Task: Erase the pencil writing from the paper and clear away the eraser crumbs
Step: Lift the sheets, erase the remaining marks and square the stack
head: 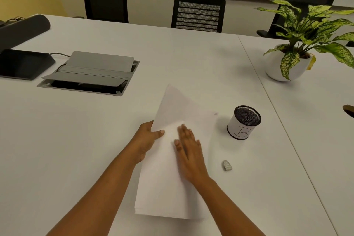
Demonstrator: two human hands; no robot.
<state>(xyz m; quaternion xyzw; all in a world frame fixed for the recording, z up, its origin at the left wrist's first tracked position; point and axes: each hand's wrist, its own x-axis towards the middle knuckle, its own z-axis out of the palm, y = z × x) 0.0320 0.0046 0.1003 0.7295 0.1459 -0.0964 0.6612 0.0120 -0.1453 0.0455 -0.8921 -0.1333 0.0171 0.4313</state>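
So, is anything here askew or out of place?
Only the paper: it lies turned on the table, its far part lifted by the left hand, while the right hand lies flat on it.

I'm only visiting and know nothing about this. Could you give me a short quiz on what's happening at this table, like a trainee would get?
1. True or false: the eraser is held in the right hand.
2. Which hand grips the edge of the paper? A) left hand B) right hand C) neither
3. Fill in: the letter written on the cup is ___.

Key: 1. False: it lies on the table, right of the paper. 2. A: the right hand lies flat on the paper. 3. B.
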